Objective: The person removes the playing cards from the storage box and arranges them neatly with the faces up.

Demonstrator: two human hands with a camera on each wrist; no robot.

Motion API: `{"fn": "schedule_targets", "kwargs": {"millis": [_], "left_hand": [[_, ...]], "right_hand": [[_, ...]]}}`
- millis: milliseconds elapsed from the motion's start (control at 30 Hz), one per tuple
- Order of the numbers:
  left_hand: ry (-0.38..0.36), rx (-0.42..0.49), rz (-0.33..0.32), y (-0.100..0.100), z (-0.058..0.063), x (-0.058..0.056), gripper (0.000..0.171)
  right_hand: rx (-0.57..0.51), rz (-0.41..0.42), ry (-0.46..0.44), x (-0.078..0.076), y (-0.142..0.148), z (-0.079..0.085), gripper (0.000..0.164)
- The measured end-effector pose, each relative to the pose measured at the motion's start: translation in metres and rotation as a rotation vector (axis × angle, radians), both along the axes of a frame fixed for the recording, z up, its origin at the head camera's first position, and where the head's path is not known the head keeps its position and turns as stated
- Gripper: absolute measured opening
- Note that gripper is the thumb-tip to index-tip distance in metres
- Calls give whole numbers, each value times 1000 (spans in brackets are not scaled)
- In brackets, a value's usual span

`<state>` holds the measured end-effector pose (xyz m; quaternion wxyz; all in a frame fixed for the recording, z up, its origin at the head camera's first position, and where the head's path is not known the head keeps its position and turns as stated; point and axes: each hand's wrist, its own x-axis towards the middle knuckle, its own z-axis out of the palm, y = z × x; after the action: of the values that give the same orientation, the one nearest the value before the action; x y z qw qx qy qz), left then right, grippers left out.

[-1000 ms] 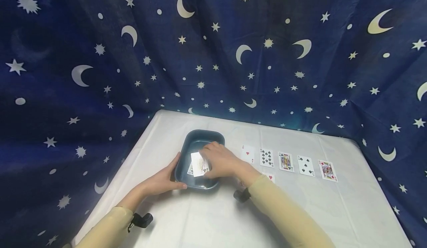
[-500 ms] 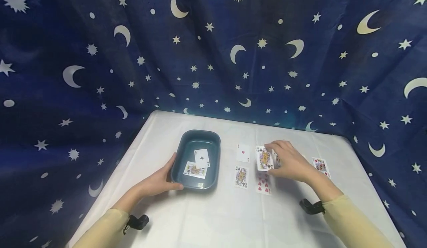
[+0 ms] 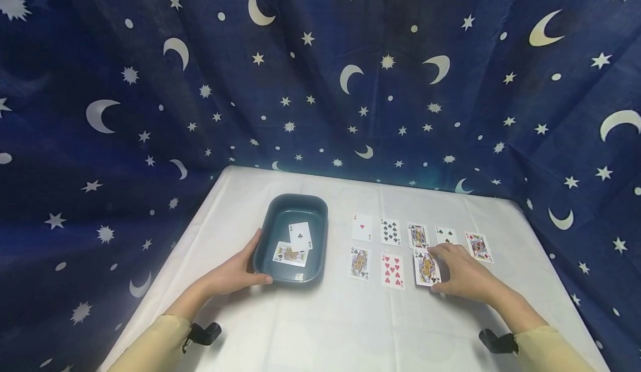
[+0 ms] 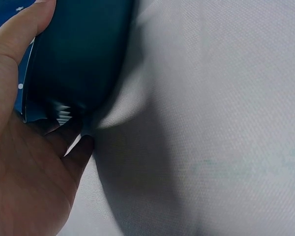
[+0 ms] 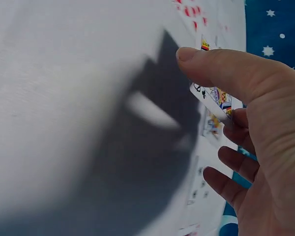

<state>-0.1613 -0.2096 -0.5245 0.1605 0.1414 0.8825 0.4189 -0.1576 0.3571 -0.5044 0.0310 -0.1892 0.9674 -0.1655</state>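
Observation:
My right hand (image 3: 463, 272) pinches a face playing card (image 3: 427, 267) with a club mark, thumb at its near edge and fingers at its far edge. I cannot tell whether more cards lie beneath it. In the right wrist view the card (image 5: 211, 101) is tilted, with its shadow on the cloth. My left hand (image 3: 240, 270) holds the near left corner of a deep blue-green dish (image 3: 265, 219), the thumb on the near wall. Inside the dish, an ace of clubs (image 3: 300, 235) overlaps a face card (image 3: 289, 255).
Face-up cards form a back row: ace of hearts (image 3: 361, 228), a spade card (image 3: 390, 232), a face card (image 3: 418, 235), another spade card (image 3: 445, 234) and a red face card (image 3: 479, 247). In front lie a face card (image 3: 359, 263) and a heart card (image 3: 393, 271). A patterned curtain (image 3: 320, 83) hangs behind.
My right hand has gone from inside the dish to the right, over the cards, and lower to the front row, with a face card in it. My left hand stays on the dish.

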Motion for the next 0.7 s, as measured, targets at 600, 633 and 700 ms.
{"fn": "schedule_targets", "kwargs": {"millis": [600,633,700], "left_hand": [[-6,-11,3,-1,-3,-2,129],[-5,-9,2,-1,-3,-2,129],[-3,-8,2,-1,-3,-2,128]], "right_hand": [[24,4,-55,3,0,-22,87],[24,4,-56,3,-1,-21,87],[26,6,-55,3,-1,-21,86]]}}
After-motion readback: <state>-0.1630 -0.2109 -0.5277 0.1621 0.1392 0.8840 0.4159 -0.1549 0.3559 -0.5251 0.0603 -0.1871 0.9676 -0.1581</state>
